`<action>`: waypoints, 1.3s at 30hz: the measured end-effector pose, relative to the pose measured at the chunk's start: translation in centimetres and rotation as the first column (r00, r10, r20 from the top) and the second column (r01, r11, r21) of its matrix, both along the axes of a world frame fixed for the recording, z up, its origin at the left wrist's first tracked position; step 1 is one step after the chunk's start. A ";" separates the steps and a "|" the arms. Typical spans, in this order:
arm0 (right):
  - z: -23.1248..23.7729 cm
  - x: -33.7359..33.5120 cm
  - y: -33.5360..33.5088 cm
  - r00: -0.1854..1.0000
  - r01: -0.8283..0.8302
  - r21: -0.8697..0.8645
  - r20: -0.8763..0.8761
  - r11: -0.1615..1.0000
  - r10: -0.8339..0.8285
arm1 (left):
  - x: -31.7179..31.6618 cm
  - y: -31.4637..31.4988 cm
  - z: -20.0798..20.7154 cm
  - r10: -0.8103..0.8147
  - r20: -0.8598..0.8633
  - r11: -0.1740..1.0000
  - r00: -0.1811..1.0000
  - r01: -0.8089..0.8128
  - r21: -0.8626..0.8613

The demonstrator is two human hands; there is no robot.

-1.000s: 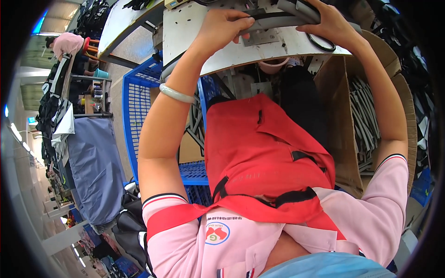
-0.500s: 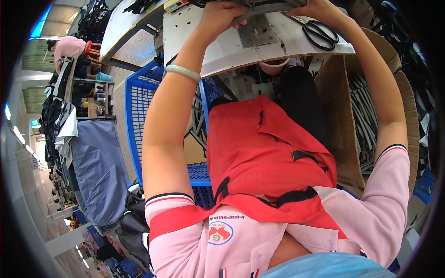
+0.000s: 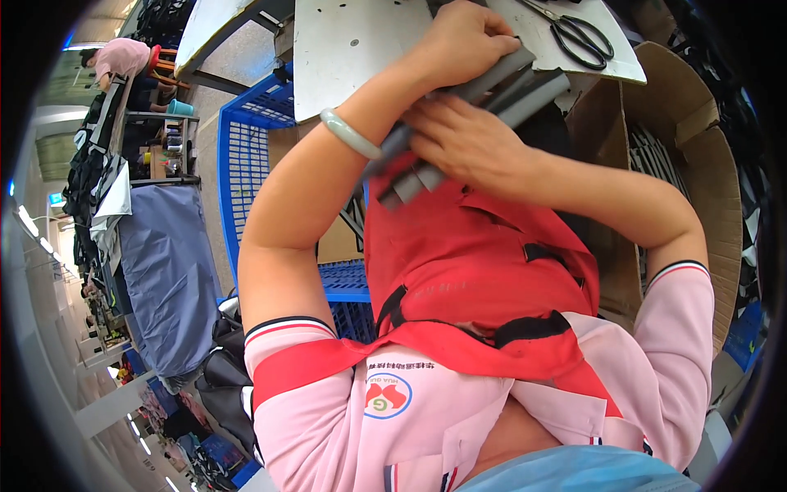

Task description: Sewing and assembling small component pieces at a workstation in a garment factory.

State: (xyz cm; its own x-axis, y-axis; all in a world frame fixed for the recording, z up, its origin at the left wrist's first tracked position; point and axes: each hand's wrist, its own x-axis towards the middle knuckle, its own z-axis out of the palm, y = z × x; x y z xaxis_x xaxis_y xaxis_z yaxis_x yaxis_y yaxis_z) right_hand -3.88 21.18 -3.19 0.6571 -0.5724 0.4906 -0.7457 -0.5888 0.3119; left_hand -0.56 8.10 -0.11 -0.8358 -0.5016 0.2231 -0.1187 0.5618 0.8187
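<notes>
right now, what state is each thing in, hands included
long flat grey strips, bunched, slanting over the red cloth apron
left hand, fingers curled at their upper end; grip unclear
right hand, laid flat across their middle
black-handled metal scissors, lying on the white tabletop
brown cardboard box, open, thin grey strips inside
blue plastic basket, open
pale green bangle, on left arm

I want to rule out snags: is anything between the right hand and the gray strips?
Nothing visible does: the right hand lies directly across the gray strips. The scissors lie apart on the white table.
</notes>
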 end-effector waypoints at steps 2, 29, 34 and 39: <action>-0.5 0.2 -1.6 0.973 0.104 0.216 0.180 0.971 -0.144 | 0.2 -0.2 -0.1 0.023 0.025 0.991 0.999 -0.026 0.134; 5.6 -11.7 4.4 0.701 0.123 0.699 0.440 0.704 -0.560 | 9.0 2.8 4.1 -0.055 0.165 0.965 0.985 0.010 0.262; 6.9 -14.7 1.1 0.683 0.135 0.726 0.425 0.674 -0.594 | 6.2 0.7 3.4 0.099 0.084 0.991 0.992 -0.091 -0.093; 6.0 -17.0 -1.8 0.699 0.266 0.665 0.365 0.698 -0.614 | 3.5 -2.9 1.2 0.140 0.035 0.980 0.990 -0.144 0.135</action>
